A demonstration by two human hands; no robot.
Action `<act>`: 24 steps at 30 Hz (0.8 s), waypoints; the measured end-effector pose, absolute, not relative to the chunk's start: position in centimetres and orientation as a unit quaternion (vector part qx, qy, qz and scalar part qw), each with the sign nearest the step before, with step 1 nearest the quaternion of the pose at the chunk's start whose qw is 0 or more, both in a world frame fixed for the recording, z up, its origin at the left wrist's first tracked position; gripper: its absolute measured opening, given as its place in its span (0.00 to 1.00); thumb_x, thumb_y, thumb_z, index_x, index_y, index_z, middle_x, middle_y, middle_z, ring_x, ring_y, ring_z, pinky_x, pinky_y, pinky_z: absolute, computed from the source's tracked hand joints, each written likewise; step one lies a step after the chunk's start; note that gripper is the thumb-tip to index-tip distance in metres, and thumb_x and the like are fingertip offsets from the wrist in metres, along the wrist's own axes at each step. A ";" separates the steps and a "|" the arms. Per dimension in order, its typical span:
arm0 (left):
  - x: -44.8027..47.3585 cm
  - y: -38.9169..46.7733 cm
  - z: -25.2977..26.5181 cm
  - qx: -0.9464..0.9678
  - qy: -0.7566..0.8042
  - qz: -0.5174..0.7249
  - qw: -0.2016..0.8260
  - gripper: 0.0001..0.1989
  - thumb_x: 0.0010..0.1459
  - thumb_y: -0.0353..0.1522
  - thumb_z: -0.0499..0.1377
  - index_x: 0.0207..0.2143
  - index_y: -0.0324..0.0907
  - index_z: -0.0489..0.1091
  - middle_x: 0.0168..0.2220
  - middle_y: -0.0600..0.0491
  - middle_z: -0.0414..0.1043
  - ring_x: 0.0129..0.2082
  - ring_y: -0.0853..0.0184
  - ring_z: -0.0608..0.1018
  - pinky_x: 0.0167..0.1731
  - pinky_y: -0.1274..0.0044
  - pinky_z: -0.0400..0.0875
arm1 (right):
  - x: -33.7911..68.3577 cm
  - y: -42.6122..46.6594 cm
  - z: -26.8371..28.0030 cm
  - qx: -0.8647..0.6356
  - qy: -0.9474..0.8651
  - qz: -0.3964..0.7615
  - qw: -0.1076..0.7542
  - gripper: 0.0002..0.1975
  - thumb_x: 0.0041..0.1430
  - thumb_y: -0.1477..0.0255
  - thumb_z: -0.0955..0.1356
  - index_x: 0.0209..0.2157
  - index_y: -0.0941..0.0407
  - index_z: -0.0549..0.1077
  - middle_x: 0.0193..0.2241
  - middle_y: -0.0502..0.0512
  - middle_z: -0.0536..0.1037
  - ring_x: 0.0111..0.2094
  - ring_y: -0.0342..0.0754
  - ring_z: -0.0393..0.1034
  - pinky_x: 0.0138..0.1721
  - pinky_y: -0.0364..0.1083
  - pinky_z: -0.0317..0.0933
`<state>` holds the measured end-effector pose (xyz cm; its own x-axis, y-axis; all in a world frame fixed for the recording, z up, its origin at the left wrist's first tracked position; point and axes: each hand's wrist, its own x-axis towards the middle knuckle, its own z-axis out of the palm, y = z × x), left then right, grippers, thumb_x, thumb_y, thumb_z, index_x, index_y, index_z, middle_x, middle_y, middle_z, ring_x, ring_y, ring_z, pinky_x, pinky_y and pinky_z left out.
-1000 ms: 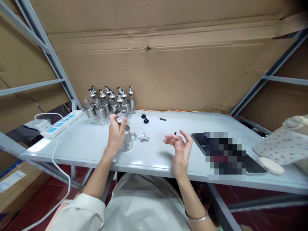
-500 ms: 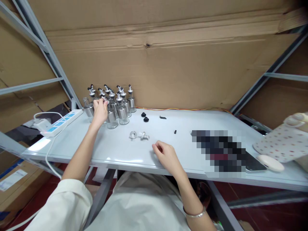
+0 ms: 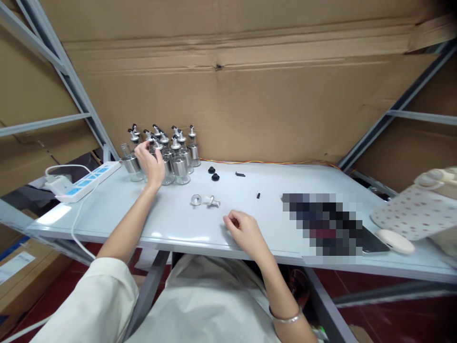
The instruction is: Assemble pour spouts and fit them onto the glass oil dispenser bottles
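Observation:
My left hand point(image 3: 150, 163) is at the front left of a group of glass bottles with steel sleeves and pourer tops point(image 3: 179, 164). Its thumb is apart from its fingers, and it partly hides the bottles behind it. A bottle without a pourer point(image 3: 131, 163) stands just left of that hand. My right hand point(image 3: 245, 232) rests near the table's front edge, fingers curled in, with nothing visible in them. Between the hands lie a clear ring-shaped part point(image 3: 196, 200) and a silver pourer spout point(image 3: 213, 201).
Two black stoppers point(image 3: 215, 177), a thin black piece point(image 3: 240, 174) and a small black cap point(image 3: 258, 196) lie on the table point(image 3: 228, 188). A white power strip point(image 3: 89, 182) is at left. On the right are a blurred-out dark item, a pale round object point(image 3: 395, 241) and a dotted container point(image 3: 410, 209).
My left hand has gone from a pinch at a bottle's top to spread fingers, turning and shifting slightly right. The right hand stays in place.

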<state>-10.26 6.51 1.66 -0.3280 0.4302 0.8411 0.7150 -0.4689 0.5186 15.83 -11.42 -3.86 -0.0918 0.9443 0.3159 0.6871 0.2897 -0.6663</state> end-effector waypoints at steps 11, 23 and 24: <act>-2.6 -0.1 -0.4 -0.955 -0.211 -0.209 -0.001 0.19 0.57 0.42 0.53 0.46 0.40 0.65 0.47 0.43 0.67 0.49 0.58 0.68 0.50 0.67 0.60 | 15.7 -11.3 -3.9 -0.566 -0.718 0.179 0.364 0.13 0.57 0.69 0.61 0.19 0.55 0.60 0.18 0.48 0.65 0.22 0.42 0.57 0.26 0.42 0.51; -2.5 -0.1 -1.6 -0.968 -0.231 -0.100 0.010 0.17 0.57 0.38 0.53 0.45 0.37 0.68 0.42 0.45 0.71 0.42 0.60 0.73 0.44 0.69 0.60 | 15.7 -11.5 -3.7 -0.568 -0.718 0.180 0.360 0.14 0.58 0.68 0.61 0.19 0.55 0.59 0.18 0.48 0.65 0.22 0.43 0.57 0.26 0.42 0.52; -2.5 -0.1 -1.6 -0.968 -0.228 -0.105 0.007 0.17 0.58 0.37 0.52 0.45 0.37 0.68 0.41 0.45 0.72 0.41 0.60 0.73 0.45 0.69 0.60 | 15.7 -11.5 -3.7 -0.568 -0.718 0.181 0.359 0.14 0.58 0.69 0.61 0.19 0.55 0.59 0.18 0.48 0.65 0.22 0.43 0.57 0.26 0.42 0.52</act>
<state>-2.50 -0.07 -1.65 0.8736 0.4405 0.2069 0.4433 -0.8957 0.0352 15.70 -11.46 -3.70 -0.0967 0.9456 0.3105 0.6854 0.2895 -0.6681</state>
